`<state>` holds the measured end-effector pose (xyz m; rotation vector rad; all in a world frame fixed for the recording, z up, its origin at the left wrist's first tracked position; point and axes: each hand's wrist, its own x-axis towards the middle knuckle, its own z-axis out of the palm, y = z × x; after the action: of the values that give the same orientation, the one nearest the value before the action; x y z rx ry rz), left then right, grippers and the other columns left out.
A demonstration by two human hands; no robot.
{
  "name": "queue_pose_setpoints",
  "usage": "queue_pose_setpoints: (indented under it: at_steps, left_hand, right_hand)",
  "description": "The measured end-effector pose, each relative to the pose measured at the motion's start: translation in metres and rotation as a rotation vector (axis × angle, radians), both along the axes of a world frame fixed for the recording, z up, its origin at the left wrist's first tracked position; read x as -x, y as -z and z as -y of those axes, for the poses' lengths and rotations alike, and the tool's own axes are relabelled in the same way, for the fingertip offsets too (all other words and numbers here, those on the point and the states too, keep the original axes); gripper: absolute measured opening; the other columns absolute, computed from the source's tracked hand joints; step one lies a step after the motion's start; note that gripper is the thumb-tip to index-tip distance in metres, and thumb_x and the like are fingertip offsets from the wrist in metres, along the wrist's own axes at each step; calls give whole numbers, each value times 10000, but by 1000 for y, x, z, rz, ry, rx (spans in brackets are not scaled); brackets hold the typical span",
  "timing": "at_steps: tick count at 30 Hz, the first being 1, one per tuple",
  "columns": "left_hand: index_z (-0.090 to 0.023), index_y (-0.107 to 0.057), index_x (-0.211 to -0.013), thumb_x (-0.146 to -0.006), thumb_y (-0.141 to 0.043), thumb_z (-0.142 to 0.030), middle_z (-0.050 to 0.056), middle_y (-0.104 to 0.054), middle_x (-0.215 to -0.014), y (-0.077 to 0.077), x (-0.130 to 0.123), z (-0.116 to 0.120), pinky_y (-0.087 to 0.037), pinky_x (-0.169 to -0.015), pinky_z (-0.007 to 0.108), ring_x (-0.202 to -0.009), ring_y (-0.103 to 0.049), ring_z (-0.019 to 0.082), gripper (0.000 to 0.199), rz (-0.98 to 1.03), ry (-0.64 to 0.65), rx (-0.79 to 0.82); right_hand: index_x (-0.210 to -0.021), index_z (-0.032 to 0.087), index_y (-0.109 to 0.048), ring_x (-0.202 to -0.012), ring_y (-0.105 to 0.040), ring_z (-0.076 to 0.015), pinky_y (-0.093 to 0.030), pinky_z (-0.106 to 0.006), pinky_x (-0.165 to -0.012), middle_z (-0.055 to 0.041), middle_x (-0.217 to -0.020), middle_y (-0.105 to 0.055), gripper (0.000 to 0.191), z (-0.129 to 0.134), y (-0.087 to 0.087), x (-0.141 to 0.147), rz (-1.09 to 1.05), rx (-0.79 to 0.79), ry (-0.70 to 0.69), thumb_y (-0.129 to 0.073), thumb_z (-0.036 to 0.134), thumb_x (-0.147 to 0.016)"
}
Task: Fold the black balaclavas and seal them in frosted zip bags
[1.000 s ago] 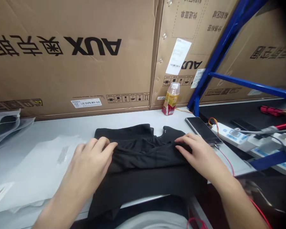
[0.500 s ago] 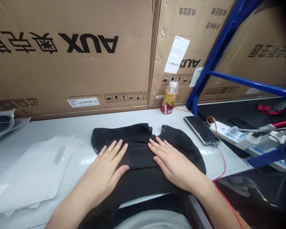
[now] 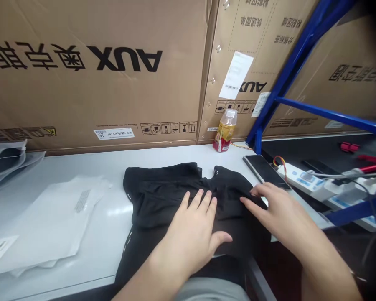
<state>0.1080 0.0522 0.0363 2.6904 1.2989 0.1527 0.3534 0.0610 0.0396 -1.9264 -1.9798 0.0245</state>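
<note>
White bench point(image 3: 81, 167), black garment point(image 3: 166, 200) under L hand point(image 3: 188, 238), fingers point(image 3: 198, 201) spread; R hand point(image 3: 278, 209) at its edge, fingers point(image 3: 253, 200) nearly together

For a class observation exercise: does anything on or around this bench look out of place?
Yes: the brown cardboard carton behind the white bench looks upside down, because its AUX lettering and printed handling symbols appear inverted.
</note>
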Motion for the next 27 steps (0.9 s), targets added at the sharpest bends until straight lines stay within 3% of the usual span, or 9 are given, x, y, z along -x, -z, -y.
queue_pose_setpoints:
  at_steps: [3, 6, 9, 11, 14, 17, 21, 24, 27]
  left_hand:
    - [-104, -393, -1623, -1058, -353, -673, 138, -322, -1701, 3, -1, -1, -319, -1280, 631, -1601, -279, 352, 803, 33, -7, 42]
    - [-183, -433, -1610, -1060, -450, -602, 87, -394, -1685, -2, 15, 2, -304, -1287, 641, -1596, -302, 339, 692, 59, 10, 54]
    - [-270, -565, -1515, -1068, -509, -482, 48, -525, -1612, -2, 48, 6, -344, -1254, 678, -1565, -374, 347, 497, 22, -7, 18]
    - [-264, -589, -1495, -1068, -520, -449, 54, -524, -1609, 2, 75, 8, -393, -1228, 668, -1547, -403, 354, 470, -11, -34, -29]
    - [-270, -501, -1570, -1075, -510, -453, 50, -476, -1636, 14, 108, 8, -435, -1226, 595, -1519, -456, 315, 528, 14, -60, -85]
    - [-286, -458, -1597, -1077, -512, -442, 32, -500, -1622, 24, 121, 7, -436, -1236, 550, -1508, -477, 282, 545, 76, -92, -136]
    - [-267, -473, -1588, -1081, -507, -414, 30, -534, -1602, 28, 118, 9, -437, -1238, 540, -1516, -469, 270, 528, 117, -99, -185]
    - [-260, -499, -1565, -1083, -509, -381, 29, -569, -1580, 28, 116, 12, -413, -1250, 566, -1529, -454, 268, 496, 167, -71, -228]
    - [-280, -545, -1511, -1072, -543, -343, 20, -610, -1547, 25, 119, 15, -332, -1286, 609, -1529, -457, 262, 443, 252, -80, -288]
  right_hand:
    - [-936, 278, -603, -617, -643, -244, -472, -351, -554, -17, -744, -689, 245, 1, -16, 37, -160, -72, 66, -625, 520, -965]
    - [-1033, 250, -646, -1015, -715, -310, -586, -438, -841, -102, -1047, -758, 183, 3, -16, 75, -254, -184, -172, -608, 427, -1010]
    - [-1403, 213, -616, -1475, -489, -357, -464, -555, -1176, -121, -1511, -616, 399, 8, 0, 95, -171, -53, -529, -562, 392, -1051]
    - [-1578, 200, -476, -1584, -328, -343, -356, -587, -1268, -81, -1655, -469, 521, 12, 10, 97, -107, 61, -670, -505, 347, -1078]
    - [-1612, 201, -436, -1608, -270, -315, -280, -589, -1307, -47, -1685, -418, 517, 13, 14, 89, -115, 158, -727, -427, 306, -1106]
    - [-1548, 242, -521, -1537, -428, -265, -362, -511, -1278, -44, -1613, -531, 452, 8, 8, 78, -256, 119, -670, -395, 330, -1123]
    - [-1120, 231, -706, -1119, -690, -301, -572, -475, -945, -113, -1169, -739, 337, -3, 5, 73, -256, -112, -242, -468, 467, -1087]
    - [-816, 246, -622, -848, -672, -304, -547, -450, -741, -93, -861, -673, 437, -6, 9, 83, -80, -60, -101, -513, 610, -1031]
    - [-779, 262, -518, -735, -646, -254, -500, -378, -638, -50, -843, -621, 388, -6, 10, 98, -74, 66, -116, -551, 567, -1016]
